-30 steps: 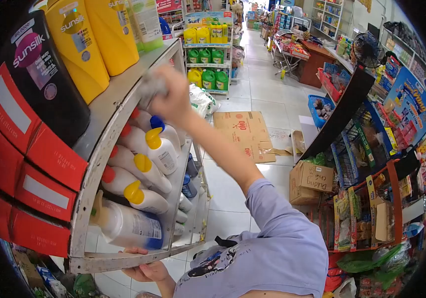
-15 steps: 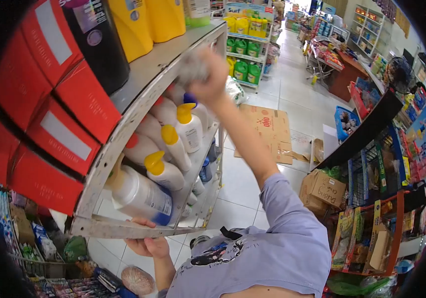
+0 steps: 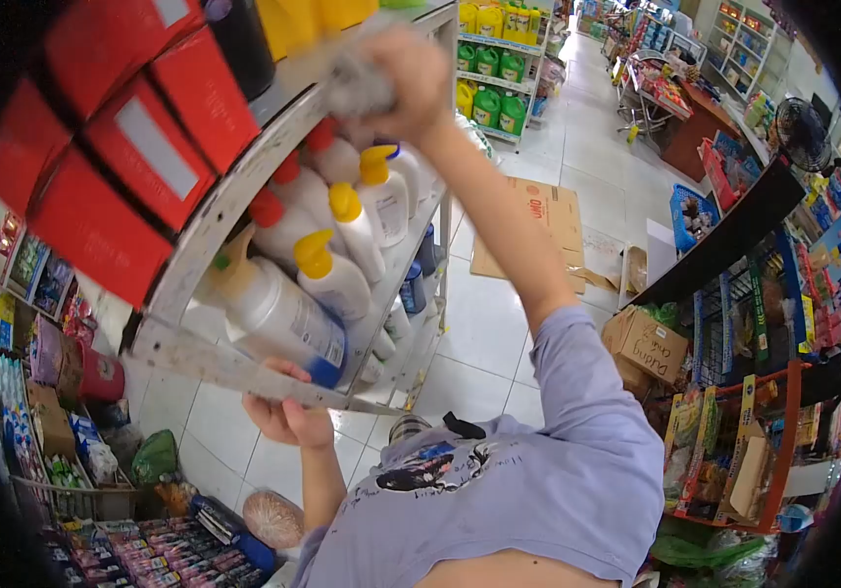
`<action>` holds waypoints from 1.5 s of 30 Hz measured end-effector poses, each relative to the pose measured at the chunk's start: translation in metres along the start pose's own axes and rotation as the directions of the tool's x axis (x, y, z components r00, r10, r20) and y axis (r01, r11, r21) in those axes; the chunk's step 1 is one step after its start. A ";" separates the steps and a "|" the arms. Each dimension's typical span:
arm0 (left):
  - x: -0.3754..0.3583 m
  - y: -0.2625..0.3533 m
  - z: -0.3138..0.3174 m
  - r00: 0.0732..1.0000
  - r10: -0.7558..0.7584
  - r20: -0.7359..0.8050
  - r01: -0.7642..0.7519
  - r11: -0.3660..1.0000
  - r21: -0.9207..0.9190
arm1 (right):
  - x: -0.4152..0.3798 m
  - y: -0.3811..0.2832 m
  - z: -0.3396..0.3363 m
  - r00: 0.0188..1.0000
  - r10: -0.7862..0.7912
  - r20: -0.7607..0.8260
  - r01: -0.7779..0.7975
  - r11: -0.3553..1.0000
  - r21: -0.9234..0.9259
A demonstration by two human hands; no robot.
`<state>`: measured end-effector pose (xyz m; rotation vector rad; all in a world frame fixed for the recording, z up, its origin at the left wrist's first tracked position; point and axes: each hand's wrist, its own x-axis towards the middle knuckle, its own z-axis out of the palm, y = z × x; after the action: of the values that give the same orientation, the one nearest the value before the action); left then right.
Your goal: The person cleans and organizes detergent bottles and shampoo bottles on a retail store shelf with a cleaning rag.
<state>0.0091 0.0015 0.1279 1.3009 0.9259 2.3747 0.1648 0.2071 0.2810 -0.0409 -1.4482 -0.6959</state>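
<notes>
My right hand (image 3: pixel 407 80) is closed around a crumpled grey cloth (image 3: pixel 357 90), blurred by motion, pressed against the front edge of the upper shelf (image 3: pixel 244 162). My left hand (image 3: pixel 288 412) grips the rim of the lower shelf (image 3: pixel 229 363), fingers over it and thumb below. Between the two shelves stand several white bottles with yellow pump heads, one pump bottle (image 3: pixel 332 279) near the front. Beside it a large white bottle with a blue base (image 3: pixel 288 318) leans at an angle. Red-capped bottles (image 3: pixel 269 211) are behind them.
Red boxes (image 3: pixel 102 220) and a dark bottle (image 3: pixel 241 44) occupy the upper shelf at left. Flattened cardboard (image 3: pixel 528 230) lies on the tiled floor. Cartons (image 3: pixel 644 345) and a rack of goods (image 3: pixel 734 451) line the right side. Packaged goods (image 3: pixel 166 559) sit low at left.
The head view has shifted, so the shelves appear higher. My right hand has moved the cloth slightly leftward along the upper shelf edge. My left hand stays on the lower rim.
</notes>
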 end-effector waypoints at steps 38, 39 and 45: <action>0.019 -0.014 -0.030 0.759 -0.084 0.646 0.386 0.856 -0.343 | 0.034 -0.264 0.010 0.838 0.516 -0.181 -0.544 0.758 -0.359; 0.018 -0.013 -0.029 0.747 -0.081 0.660 0.406 0.842 -0.355 | 0.031 -0.268 0.008 0.845 0.526 -0.094 -0.523 0.779 -0.347; 0.031 -0.014 -0.044 0.653 -0.024 0.757 0.514 0.748 -0.420 | 0.031 -0.267 0.009 0.898 0.431 0.089 -0.340 0.808 -0.481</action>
<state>-0.0451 0.0103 0.1219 1.4539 0.0698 1.4568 0.0340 -0.0167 0.2091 -0.7750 -1.3722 -0.6873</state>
